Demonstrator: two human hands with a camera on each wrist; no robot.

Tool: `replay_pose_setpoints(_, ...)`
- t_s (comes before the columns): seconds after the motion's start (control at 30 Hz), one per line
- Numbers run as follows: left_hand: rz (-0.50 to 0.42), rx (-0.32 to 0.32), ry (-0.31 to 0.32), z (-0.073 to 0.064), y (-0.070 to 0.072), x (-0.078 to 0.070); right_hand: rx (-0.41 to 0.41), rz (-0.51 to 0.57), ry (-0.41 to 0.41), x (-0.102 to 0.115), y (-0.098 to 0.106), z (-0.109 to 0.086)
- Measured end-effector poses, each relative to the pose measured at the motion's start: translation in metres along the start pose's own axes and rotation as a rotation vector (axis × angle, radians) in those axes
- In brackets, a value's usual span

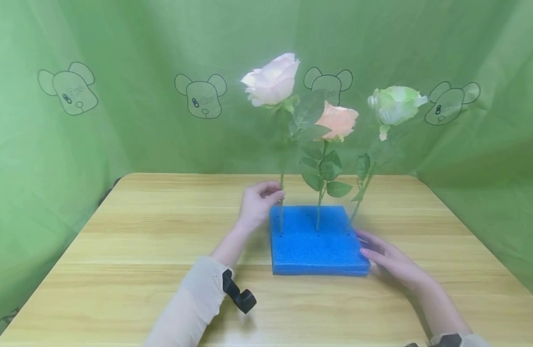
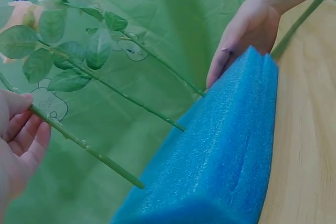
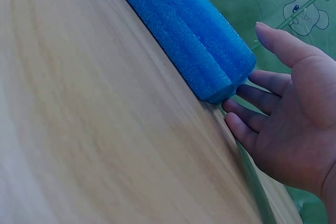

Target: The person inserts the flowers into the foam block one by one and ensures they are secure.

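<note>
My left hand [image 1: 255,205] pinches the green stem [image 2: 89,149] of a pale pink artificial rose [image 1: 273,79] between thumb and fingers. That stem's lower end is right at the top face of a blue foam block [image 1: 314,255], near its left side. A peach rose [image 1: 339,121] stands upright in the middle of the block. On the right, a green-and-white rose [image 1: 396,105] leans outward from the foam. My right hand [image 1: 390,260] is at the block's right side, fingers extended, with fingertips [image 3: 244,90] against the foam's edge.
The block lies on a light wooden table [image 1: 140,241]. Behind and beside the table hangs a green curtain [image 1: 153,140] printed with cartoon bear heads. Small dark holes dot the foam's top. A black wrist mount [image 1: 242,296] sits on my left sleeve.
</note>
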State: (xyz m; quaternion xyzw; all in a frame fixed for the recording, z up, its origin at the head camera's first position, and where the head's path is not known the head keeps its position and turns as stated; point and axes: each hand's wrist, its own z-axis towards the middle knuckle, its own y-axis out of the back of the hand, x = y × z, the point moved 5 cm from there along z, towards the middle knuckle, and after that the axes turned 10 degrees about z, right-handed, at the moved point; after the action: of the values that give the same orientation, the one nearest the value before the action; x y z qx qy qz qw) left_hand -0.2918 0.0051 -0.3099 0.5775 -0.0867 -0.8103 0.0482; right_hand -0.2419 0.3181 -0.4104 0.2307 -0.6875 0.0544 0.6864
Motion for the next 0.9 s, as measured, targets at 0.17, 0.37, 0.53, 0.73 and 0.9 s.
replay_pose_setpoints(0.17, 0.024, -0.026, -0.014, 0.002, -0.003, 0.003, 0.004, 0.001, -0.014, 0.000, -0.002, 0.000)
replay_pose_setpoints(0.37, 0.011, -0.030, 0.001, 0.003, -0.006, 0.010, 0.003, 0.000, -0.014, 0.001, -0.002, 0.000)
replay_pose_setpoints(0.53, 0.027, -0.029, 0.003, 0.001, -0.009, 0.012, -0.003, -0.019, -0.003, 0.001, -0.001, 0.000)
replay_pose_setpoints(0.73, 0.067, -0.019, 0.001, 0.000, -0.011, 0.014, 0.005, -0.066, 0.035, 0.004, -0.002, 0.000)
replay_pose_setpoints(0.9, 0.120, 0.000, 0.021, -0.002, -0.013, 0.020, 0.000, -0.058, 0.025, 0.003, -0.002, 0.000)
